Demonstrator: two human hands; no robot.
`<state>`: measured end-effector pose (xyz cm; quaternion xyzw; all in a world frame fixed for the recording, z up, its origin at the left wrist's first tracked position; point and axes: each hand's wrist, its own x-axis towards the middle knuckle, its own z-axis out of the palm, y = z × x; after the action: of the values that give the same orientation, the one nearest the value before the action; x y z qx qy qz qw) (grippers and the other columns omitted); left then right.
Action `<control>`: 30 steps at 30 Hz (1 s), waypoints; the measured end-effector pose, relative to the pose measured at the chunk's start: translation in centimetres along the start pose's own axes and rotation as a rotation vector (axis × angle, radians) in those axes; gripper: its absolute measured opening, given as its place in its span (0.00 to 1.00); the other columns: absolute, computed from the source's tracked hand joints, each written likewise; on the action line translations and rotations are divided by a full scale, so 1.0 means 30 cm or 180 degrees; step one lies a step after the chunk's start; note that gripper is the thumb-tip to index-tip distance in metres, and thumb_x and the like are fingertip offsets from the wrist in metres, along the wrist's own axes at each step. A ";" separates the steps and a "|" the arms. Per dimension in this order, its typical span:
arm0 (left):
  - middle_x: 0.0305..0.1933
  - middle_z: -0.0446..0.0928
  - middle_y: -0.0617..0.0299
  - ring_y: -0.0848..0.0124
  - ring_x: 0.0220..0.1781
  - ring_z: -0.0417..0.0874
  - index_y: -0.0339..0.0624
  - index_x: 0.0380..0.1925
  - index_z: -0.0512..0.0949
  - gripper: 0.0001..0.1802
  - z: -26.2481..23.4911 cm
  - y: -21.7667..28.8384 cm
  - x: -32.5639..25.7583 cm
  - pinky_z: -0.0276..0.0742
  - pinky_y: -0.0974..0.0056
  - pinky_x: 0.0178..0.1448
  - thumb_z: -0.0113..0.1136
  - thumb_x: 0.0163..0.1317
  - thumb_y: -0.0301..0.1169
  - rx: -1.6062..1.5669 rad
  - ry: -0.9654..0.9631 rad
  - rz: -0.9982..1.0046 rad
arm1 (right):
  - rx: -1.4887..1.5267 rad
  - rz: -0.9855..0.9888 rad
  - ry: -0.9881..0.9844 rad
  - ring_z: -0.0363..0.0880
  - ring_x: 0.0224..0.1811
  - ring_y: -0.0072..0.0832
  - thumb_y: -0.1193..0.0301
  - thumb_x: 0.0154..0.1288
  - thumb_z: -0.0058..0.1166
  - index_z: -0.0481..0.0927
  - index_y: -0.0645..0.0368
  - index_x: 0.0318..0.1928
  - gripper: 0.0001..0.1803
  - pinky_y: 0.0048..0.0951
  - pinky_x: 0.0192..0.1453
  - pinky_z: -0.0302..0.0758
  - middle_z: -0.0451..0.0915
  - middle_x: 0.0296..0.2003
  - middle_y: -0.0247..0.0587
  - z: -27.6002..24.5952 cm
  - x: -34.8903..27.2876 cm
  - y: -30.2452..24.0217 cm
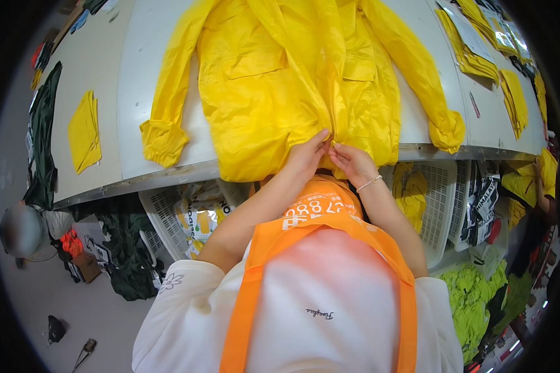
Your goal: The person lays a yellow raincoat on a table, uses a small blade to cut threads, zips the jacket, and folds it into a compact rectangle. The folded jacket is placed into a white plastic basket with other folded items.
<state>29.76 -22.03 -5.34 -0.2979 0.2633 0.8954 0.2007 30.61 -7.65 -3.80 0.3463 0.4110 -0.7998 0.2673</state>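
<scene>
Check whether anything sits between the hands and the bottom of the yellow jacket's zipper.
Nothing visible does. The left hand and right hand already pinch the yellow jacket at its hem, either side of the zipper, at the table edge.

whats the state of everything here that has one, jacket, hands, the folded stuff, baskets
yellow jacket: spread flat on the table, sleeves out, front zip partly open at the hem
left hand: fingers pinching the hem at the zip
right hand: fingers pinching the hem beside it
folded yellow piece: folded, lying on the table at left
white baskets: under the table, holding packed goods
</scene>
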 end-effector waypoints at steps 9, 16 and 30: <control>0.36 0.77 0.59 0.69 0.39 0.77 0.37 0.35 0.76 0.07 -0.007 -0.011 -0.017 0.73 0.66 0.46 0.61 0.57 0.25 0.0278 0.0373 0.0320 | 0.0519 -0.0496 -0.0011 0.75 0.31 0.23 0.77 0.59 0.56 0.77 0.63 0.34 0.04 0.21 0.38 0.73 0.78 0.30 0.38 0.077 -0.023 0.059; 0.36 0.77 0.59 0.70 0.39 0.78 0.36 0.33 0.76 0.06 0.000 -0.027 -0.029 0.73 0.67 0.45 0.62 0.55 0.23 0.0472 0.0604 0.0646 | 0.0641 -0.0673 0.0217 0.75 0.33 0.24 0.76 0.59 0.57 0.76 0.64 0.33 0.04 0.23 0.40 0.72 0.78 0.30 0.38 0.102 -0.039 0.071; 0.49 0.75 0.60 0.69 0.49 0.75 0.33 0.50 0.70 0.23 -0.010 0.006 -0.089 0.71 0.67 0.53 0.64 0.53 0.25 0.2607 0.0136 0.1658 | 0.0298 -0.0275 0.0392 0.78 0.34 0.25 0.76 0.57 0.58 0.78 0.63 0.33 0.05 0.22 0.43 0.75 0.80 0.31 0.39 0.145 -0.095 0.007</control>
<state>31.77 -22.89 -3.78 -0.1369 0.6639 0.7323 0.0651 31.06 -11.02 0.13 0.3889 0.4033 -0.8062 0.1902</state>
